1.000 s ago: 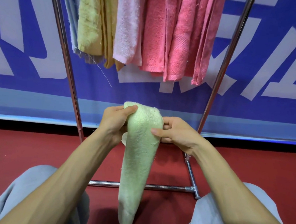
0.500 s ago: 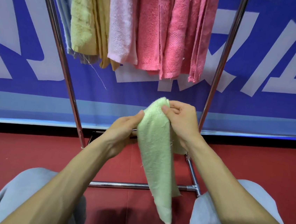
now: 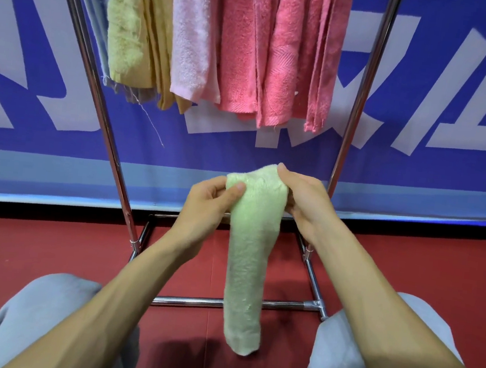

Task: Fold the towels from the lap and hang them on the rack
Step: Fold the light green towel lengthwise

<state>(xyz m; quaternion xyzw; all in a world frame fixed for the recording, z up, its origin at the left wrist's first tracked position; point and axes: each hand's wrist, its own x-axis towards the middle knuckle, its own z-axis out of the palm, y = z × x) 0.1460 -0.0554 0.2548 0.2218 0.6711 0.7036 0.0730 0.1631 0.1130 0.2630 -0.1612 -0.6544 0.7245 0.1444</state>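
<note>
A pale green towel, folded into a long narrow strip, hangs down between my knees in front of the rack. My left hand pinches its top left corner between thumb and fingers. My right hand grips the top right edge, fingers curled behind the cloth. The metal rack stands just beyond, with several towels hanging from it: a yellow-green one, a light pink one and coral pink ones. The rack's top bar is out of view.
The rack's base bars lie on the red floor right in front of my knees. My grey trouser legs fill the bottom corners. A blue and white banner covers the wall behind.
The towel has swung from a slant to hanging straight. My left hand moved up onto its top left corner, and my right hand shifted to the top right edge.
</note>
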